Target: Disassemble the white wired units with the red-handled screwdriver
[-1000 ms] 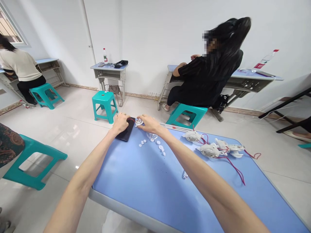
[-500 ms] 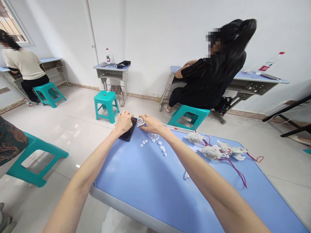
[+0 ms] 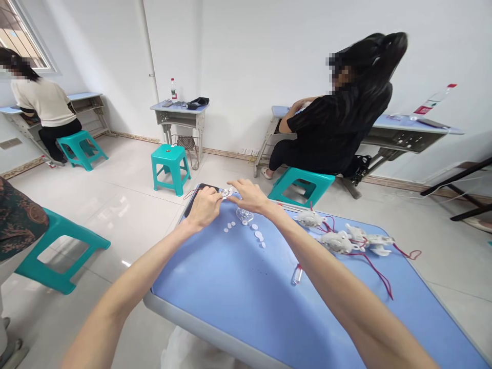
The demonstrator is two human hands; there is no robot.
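Note:
At the table's far edge, my left hand (image 3: 205, 208) is closed, its fingertips pinching a small white plastic mechanism (image 3: 227, 192) from the left. On the other side, my right hand (image 3: 251, 197) has its thumb and fingers around the same part. Fine details of the part are too small to make out. Beneath the left hand lies a black phone-like slab (image 3: 190, 206), with a thin red wire (image 3: 188, 195) at its far side. Just nearer than the right hand, a clear plastic shell (image 3: 245, 215) rests on the table beside several white gear-like discs (image 3: 258, 234).
Several whitish mechanisms (image 3: 335, 242) with red cords (image 3: 378, 277) lie on the right of the blue table (image 3: 230, 297). A small clear tube with a red end (image 3: 297, 274) lies near my right forearm. Teal stools (image 3: 171, 163) and seated people (image 3: 338, 123) are beyond.
My left hand has moved right, from above the black slab to the white mechanism. The mechanism has shifted slightly right, with my right hand staying at it. The view has shifted a little.

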